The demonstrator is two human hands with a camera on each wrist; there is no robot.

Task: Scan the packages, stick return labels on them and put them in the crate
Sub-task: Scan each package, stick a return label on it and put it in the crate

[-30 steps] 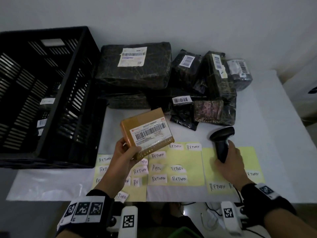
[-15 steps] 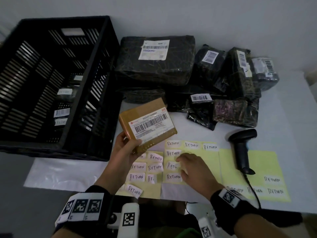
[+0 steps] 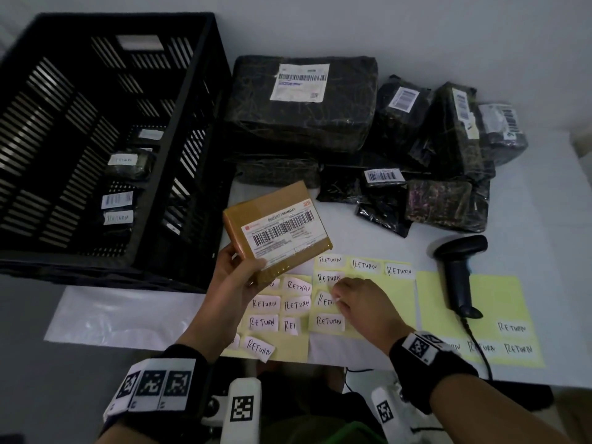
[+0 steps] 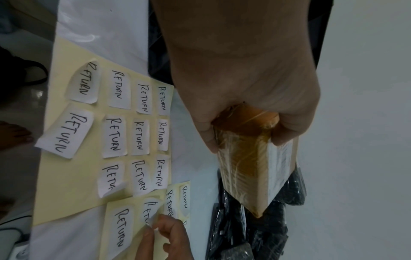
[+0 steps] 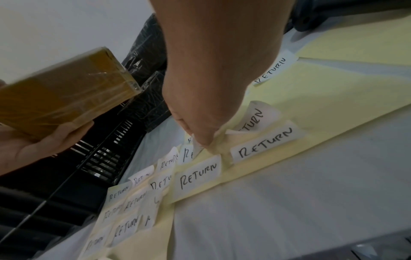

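My left hand [image 3: 238,277] grips a brown taped package [image 3: 277,229] by its near corner, holding it above the table with its barcode label up; the same package [image 4: 255,168] fills the left wrist view. My right hand [image 3: 347,301] pinches the edge of a white RETURN label [image 3: 325,301] on the middle yellow backing sheet [image 3: 378,283], and the label's edge is lifted [image 5: 196,149]. More RETURN labels [image 3: 264,322] lie on the sheets. The black crate [image 3: 192,149] stands at the left, with labelled packages [image 3: 118,216] inside.
A pile of black wrapped packages [image 3: 301,104] lies at the back of the white table [image 3: 528,219]. The black barcode scanner [image 3: 459,277] lies on the right yellow sheet, its cable running over the table's front edge.
My right hand let go of the scanner, moved left to the middle label sheet and now pinches a label. The left hand keeps the brown package up.
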